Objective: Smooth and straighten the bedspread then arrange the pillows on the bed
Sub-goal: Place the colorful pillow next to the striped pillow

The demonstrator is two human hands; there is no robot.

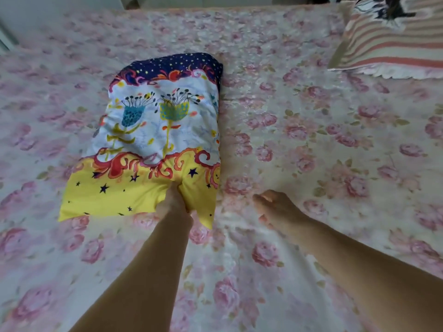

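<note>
A pink rose-patterned bedspread covers the whole bed. A colourful pillow, yellow at the near end, white with flowers in the middle and dark blue at the far end, lies lengthwise left of centre. My left hand grips the yellow near edge, bunching the fabric. My right hand rests on the bedspread just right of the pillow, fingers loosely curled and holding nothing. A striped pink and beige pillow with a frilled edge lies at the far right corner.
A dark patterned item lies on top of the striped pillow at the upper right. The far edge of the bed runs along the top, with a pale wall or furniture beyond.
</note>
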